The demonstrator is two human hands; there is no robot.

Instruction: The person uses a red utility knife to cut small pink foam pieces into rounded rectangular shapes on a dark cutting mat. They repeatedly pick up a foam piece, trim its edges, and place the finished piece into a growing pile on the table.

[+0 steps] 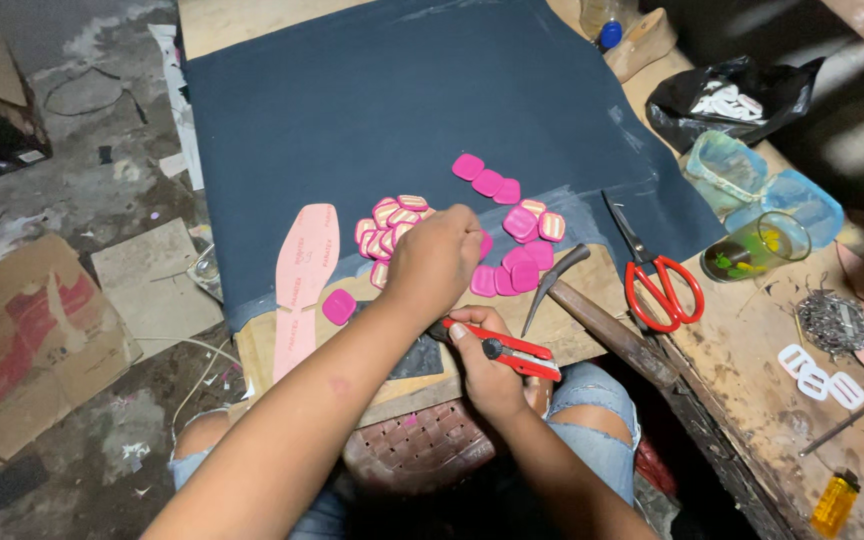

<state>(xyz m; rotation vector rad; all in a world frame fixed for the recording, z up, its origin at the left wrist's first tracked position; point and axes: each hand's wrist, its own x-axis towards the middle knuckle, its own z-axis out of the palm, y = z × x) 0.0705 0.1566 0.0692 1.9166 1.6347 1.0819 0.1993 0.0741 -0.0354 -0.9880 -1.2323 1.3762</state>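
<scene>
Both my hands low in front of me, arms crossing a little.

My left hand (pixel 439 258) reaches forward, knuckles up, fingers curled down and pinched together, it seems, though the tips are hidden. My right hand (pixel 487 365) sits nearer my lap, fingers wrapped closed, thumb pressed along the top, wrist bent inward.

Landmark: dark blue sheet (pixel 432 120) on table (pixel 752 400).
Black plastic bag (pixel 727 100), open, white pieces inside: right of sheet's upper part.
Clear blue plastic bags (pixel 762 185): just right of sheet's lower right corner.
Flattened cardboard box (pixel 22 330), brown with red patch: floor, well left of sheet.
</scene>
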